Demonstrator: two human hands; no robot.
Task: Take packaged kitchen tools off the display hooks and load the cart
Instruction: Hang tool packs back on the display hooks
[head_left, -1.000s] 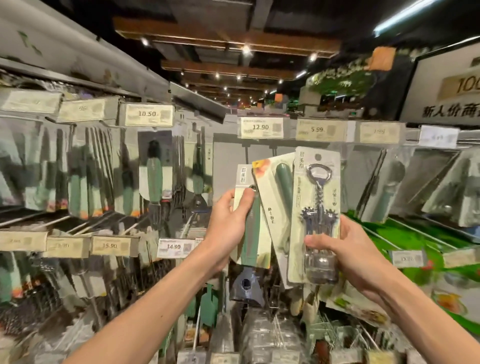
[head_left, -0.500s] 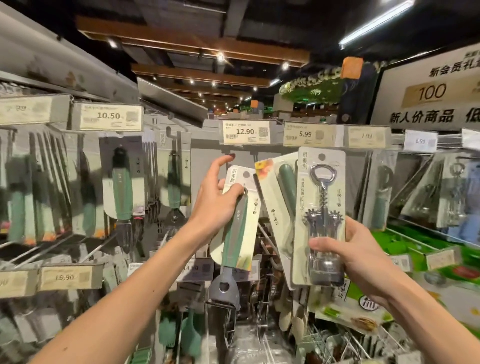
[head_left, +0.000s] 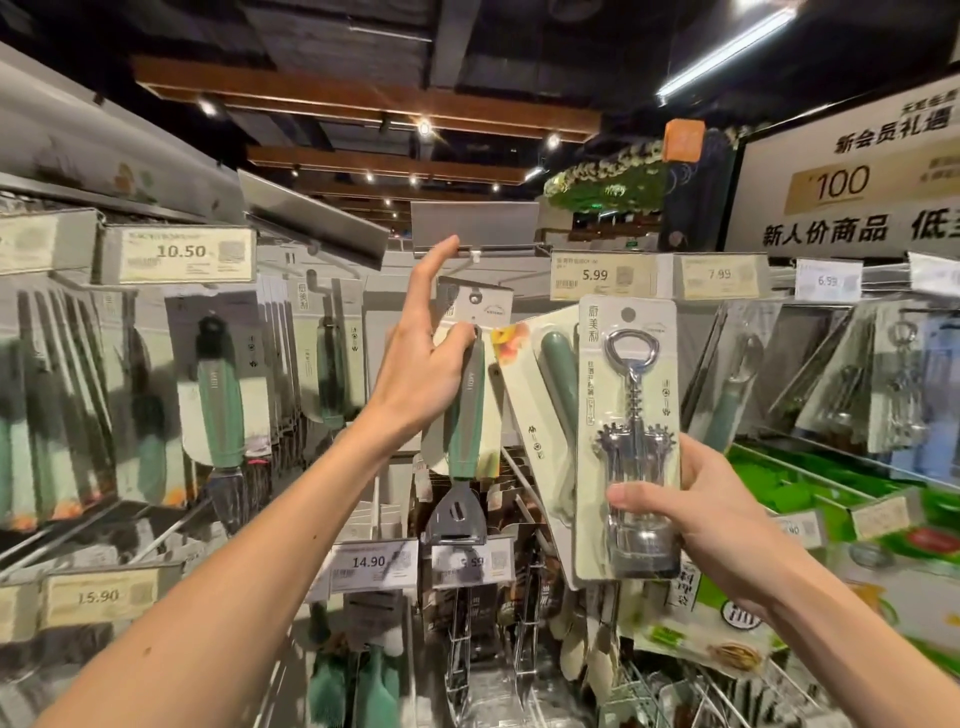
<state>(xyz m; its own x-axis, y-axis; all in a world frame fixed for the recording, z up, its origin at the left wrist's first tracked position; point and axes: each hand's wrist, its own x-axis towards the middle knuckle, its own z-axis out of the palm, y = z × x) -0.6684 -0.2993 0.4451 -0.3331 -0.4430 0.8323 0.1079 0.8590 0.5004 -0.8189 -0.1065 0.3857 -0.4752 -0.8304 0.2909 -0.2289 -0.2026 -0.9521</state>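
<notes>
My left hand pinches the peeler pack at centre frame, forefinger raised toward the flap above the hook — I judge to clear the pack's way off. My right hand, lower right, grips the corkscrew pack with another pack behind it — stacked so one hand is free.

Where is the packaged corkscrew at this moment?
In the head view the packaged corkscrew is right of centre, held upright at its lower end by the right hand, just below the 5.99 price tag and in front of a green-handled package.
</notes>
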